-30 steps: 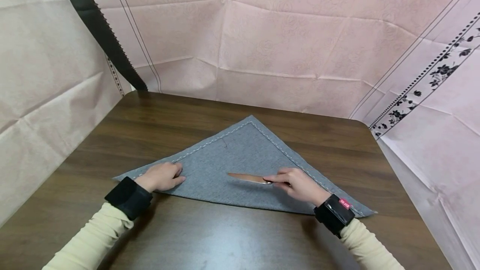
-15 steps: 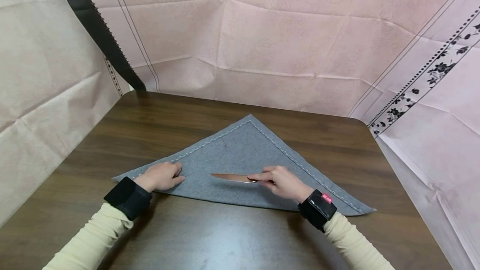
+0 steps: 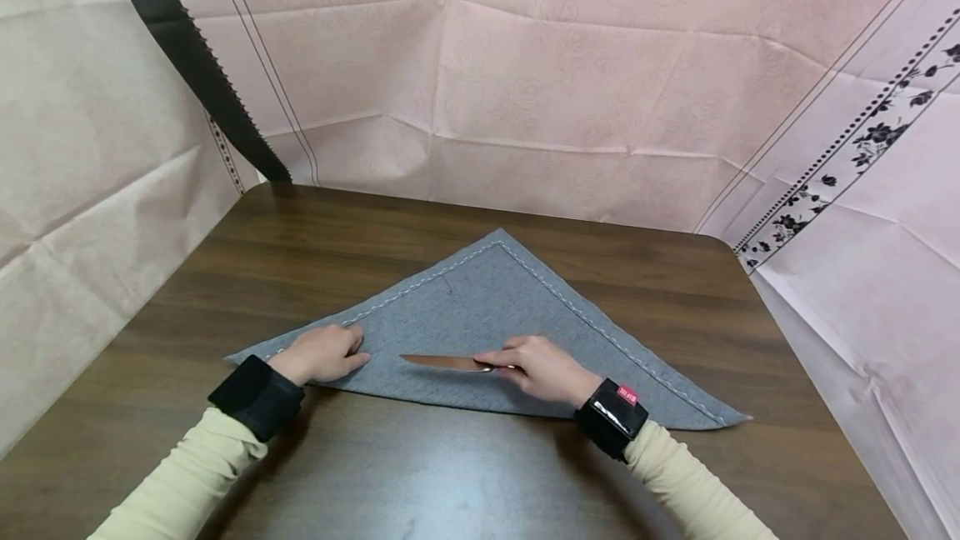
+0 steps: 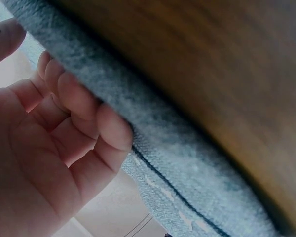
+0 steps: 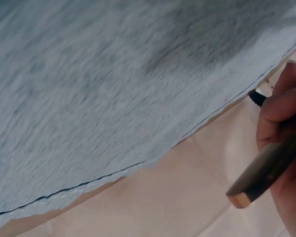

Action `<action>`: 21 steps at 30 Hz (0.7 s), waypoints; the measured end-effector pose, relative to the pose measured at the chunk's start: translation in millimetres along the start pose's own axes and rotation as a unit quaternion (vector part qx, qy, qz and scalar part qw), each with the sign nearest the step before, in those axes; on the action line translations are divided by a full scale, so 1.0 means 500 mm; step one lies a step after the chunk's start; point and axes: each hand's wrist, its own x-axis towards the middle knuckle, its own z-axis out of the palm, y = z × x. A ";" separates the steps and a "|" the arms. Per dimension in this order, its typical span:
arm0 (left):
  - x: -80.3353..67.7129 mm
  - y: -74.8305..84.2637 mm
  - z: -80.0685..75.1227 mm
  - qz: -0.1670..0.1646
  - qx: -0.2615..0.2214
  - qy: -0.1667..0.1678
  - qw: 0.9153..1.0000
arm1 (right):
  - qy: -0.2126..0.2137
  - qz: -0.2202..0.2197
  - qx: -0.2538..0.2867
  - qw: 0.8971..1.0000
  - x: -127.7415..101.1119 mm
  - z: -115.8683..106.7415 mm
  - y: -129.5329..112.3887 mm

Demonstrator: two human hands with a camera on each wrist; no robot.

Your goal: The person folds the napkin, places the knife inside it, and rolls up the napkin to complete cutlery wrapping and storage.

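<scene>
A grey cloth triangle [image 3: 465,315] with pale stitching along its two far edges lies flat on the table. My left hand [image 3: 322,352] rests on its left part; in the left wrist view, the fingertips [image 4: 114,129] are bent loosely and touch the cloth, holding nothing. Over the cloth's middle, my right hand [image 3: 543,369] grips a knife by its handle. The shiny knife blade [image 3: 442,362] points left towards my left hand, low over the cloth; whether it touches is hard to tell. In the right wrist view, the dark handle end [image 5: 266,170] sticks out of the hand.
The dark wood table [image 3: 420,473] has rounded far corners. A creased pinkish sheet [image 3: 540,90] hangs behind it and round the sides, with a black band [image 3: 202,65] at left and a floral strip at right.
My right hand has carried the knife to the left across the cloth, closer to my left hand. The left hand and the cloth stay where they were.
</scene>
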 end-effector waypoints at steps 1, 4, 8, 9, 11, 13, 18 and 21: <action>0.000 0.000 0.000 0.000 0.000 0.000 1.000 | -0.004 0.004 -0.003 1.000 0.002 0.004 -0.001; 0.000 -0.001 0.002 0.001 0.000 0.001 1.000 | -0.013 0.012 -0.013 1.000 0.005 0.013 -0.007; -0.001 0.000 0.001 0.003 -0.003 0.001 1.000 | -0.019 0.014 -0.031 0.999 0.007 0.024 -0.013; -0.001 0.001 0.001 0.004 -0.003 0.001 1.000 | -0.020 0.016 -0.038 0.999 0.008 0.027 -0.015; -0.001 0.002 -0.001 0.006 -0.003 0.002 1.000 | -0.024 0.022 -0.057 0.998 0.009 0.032 -0.018; -0.002 0.003 -0.002 0.007 -0.003 0.003 1.000 | -0.026 0.029 -0.080 0.996 0.011 0.037 -0.023; -0.002 0.003 -0.003 0.007 -0.004 0.003 1.000 | -0.019 0.047 -0.139 0.989 0.013 0.048 -0.037; -0.002 0.003 -0.002 0.005 -0.003 0.002 1.000 | -0.011 0.058 -0.170 0.984 0.012 0.054 -0.044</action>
